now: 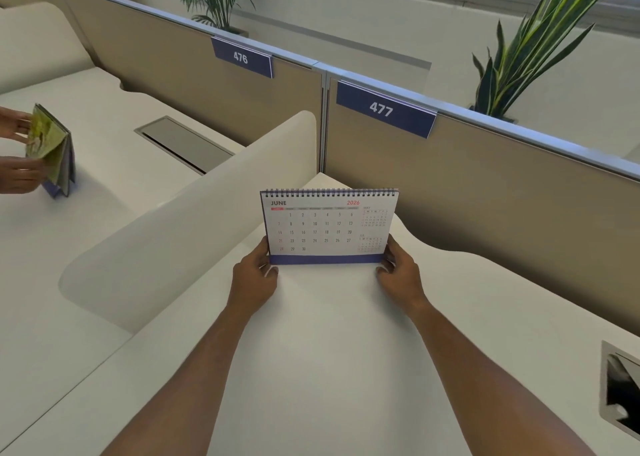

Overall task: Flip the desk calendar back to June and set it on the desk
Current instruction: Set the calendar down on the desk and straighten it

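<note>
The spiral-bound desk calendar [327, 227] stands upright at the middle of the white desk [329, 334], facing me. Its front page reads JUNE 2026, with a purple strip along the bottom. My left hand [254, 277] grips its lower left corner. At the lower right corner my right hand [398, 272] grips it the same way. The calendar's base looks level with the desk surface; I cannot tell whether it rests on it or is held just above.
A curved white divider [194, 220] rises left of the calendar. Tan partition panels labelled 476 [241, 57] and 477 [381, 109] close the back. Another person's hands handle a second calendar [53, 151] on the neighbouring desk. A cable hatch [621, 390] opens at the right edge.
</note>
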`<control>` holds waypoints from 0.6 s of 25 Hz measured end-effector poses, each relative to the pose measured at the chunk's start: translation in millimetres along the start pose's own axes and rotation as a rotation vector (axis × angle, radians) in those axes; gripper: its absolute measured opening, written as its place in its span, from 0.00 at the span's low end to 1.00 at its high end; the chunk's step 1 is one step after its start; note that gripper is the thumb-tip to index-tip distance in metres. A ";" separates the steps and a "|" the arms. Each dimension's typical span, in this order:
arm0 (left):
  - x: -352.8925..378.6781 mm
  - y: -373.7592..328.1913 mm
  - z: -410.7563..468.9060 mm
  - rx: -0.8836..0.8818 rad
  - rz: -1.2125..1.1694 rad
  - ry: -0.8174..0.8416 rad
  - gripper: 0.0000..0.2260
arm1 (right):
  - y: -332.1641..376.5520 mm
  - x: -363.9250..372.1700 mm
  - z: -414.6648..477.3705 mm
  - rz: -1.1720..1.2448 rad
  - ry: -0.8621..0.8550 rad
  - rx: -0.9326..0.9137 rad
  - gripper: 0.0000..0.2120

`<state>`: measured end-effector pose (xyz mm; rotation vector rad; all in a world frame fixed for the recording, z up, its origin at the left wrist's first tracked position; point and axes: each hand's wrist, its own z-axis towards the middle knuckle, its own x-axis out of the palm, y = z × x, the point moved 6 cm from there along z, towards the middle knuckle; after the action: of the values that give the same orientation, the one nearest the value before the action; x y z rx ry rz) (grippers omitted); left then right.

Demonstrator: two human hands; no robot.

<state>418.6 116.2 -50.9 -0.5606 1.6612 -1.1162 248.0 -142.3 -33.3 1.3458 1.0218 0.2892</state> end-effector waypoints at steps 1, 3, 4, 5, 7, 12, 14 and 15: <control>1.8 -0.1 -0.7 0.002 -0.001 0.000 0.34 | -0.5 2.1 -2.6 -0.014 0.010 -0.016 0.39; 4.2 -0.9 -0.2 -0.004 -0.014 0.011 0.36 | -1.6 2.6 -1.9 -0.043 0.030 -0.019 0.41; 4.4 -1.2 0.5 -0.005 -0.017 0.020 0.37 | -1.9 2.1 0.1 -0.051 0.043 -0.009 0.41; 5.0 -1.6 1.3 -0.005 -0.013 0.035 0.38 | -2.2 1.0 2.5 -0.062 0.059 0.004 0.42; 6.0 -1.9 3.0 -0.010 0.002 0.059 0.39 | -1.1 0.2 6.5 -0.087 0.101 0.025 0.42; 8.1 -5.1 8.1 -0.015 0.104 0.095 0.36 | 0.5 5.7 14.1 -0.137 0.174 0.083 0.41; 10.5 -6.1 11.6 -0.011 0.187 0.105 0.32 | 0.3 7.0 17.4 -0.165 0.186 0.118 0.39; 11.8 -5.6 13.2 -0.016 0.214 0.105 0.30 | -0.1 7.8 18.3 -0.178 0.193 0.131 0.39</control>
<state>425.3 99.1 -52.4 -0.3290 1.7764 -0.9905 265.9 -149.0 -38.9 1.3519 1.3329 0.2239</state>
